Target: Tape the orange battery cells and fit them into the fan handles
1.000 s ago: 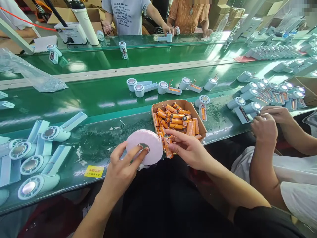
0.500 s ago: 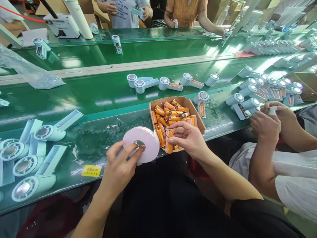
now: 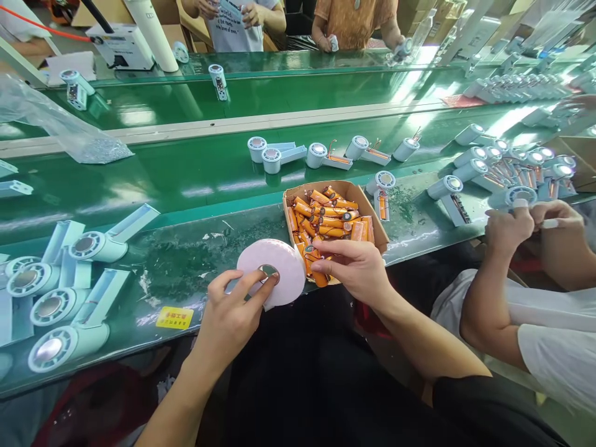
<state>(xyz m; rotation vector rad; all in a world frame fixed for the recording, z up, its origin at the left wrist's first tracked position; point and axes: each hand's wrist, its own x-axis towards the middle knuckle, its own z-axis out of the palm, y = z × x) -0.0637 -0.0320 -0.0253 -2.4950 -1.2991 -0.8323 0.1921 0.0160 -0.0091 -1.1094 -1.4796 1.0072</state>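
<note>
My left hand (image 3: pixel 233 313) grips a roll of white double-sided-looking tape (image 3: pixel 289 264), its fingers hooked into the hole in the middle. The roll stands tilted at the bench's near edge. Just right of it, my right hand (image 3: pixel 361 270) pinches an orange-wrapped battery (image 3: pixel 320 278) with dark wires between thumb and fingers. That battery is at the near left corner of a cardboard box (image 3: pixel 380 233), close to the tape's rim. More orange batteries (image 3: pixel 330 212) lie heaped in the box.
Light-blue fan housings with handles (image 3: pixel 69 344) crowd the bench at left. Others (image 3: pixel 272 160) lie on the green conveyor (image 3: pixel 186 174). A yellow label (image 3: pixel 174 318) is on the near edge. At right, a co-worker's hands (image 3: pixel 510 230) handle a housing; other people stand across.
The view has shifted slightly, moving the scene a little right. My hands keep their holds on the tape roll and battery. The co-worker at right now has a fan housing at the hands.
</note>
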